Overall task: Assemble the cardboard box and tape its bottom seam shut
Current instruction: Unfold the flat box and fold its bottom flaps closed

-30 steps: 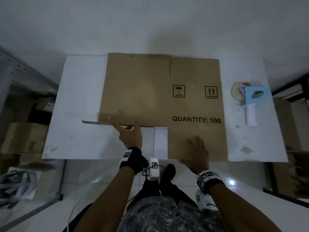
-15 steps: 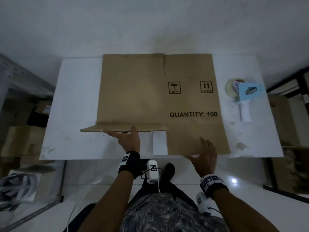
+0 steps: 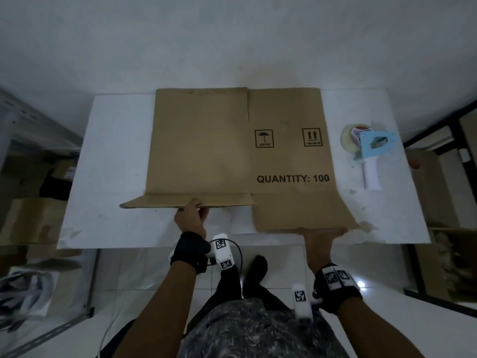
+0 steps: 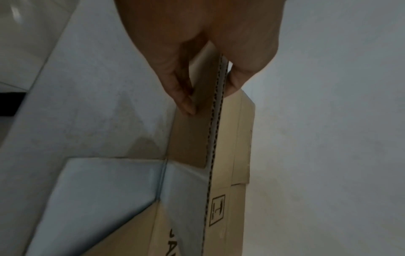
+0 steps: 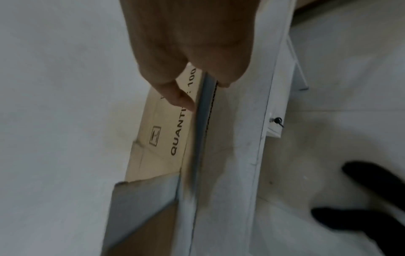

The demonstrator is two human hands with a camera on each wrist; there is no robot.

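Note:
A flattened brown cardboard box (image 3: 232,151) printed "QUANTITY: 100" lies on the white table (image 3: 116,164). Its near left flap (image 3: 191,201) is raised off the table, and my left hand (image 3: 191,214) pinches the flap's edge, thumb on one face and fingers on the other. The left wrist view shows the left hand (image 4: 210,97) on that corrugated edge (image 4: 215,138). My right hand (image 3: 320,237) grips the near edge of the right flap (image 3: 296,213) at the table's front. Its thumb lies on the printed side in the right wrist view, where the right hand (image 5: 203,93) is seen close.
A blue and white tape dispenser (image 3: 369,153) lies on the table to the right of the box. Cardboard boxes (image 3: 28,220) and a shelf stand on the floor at the left, more boxes (image 3: 438,228) at the right. A white wall rises just behind the table.
My right hand slid back off the top of the right flap and now grips its near edge. The left hand closed on the left flap's edge, which stands a little higher.

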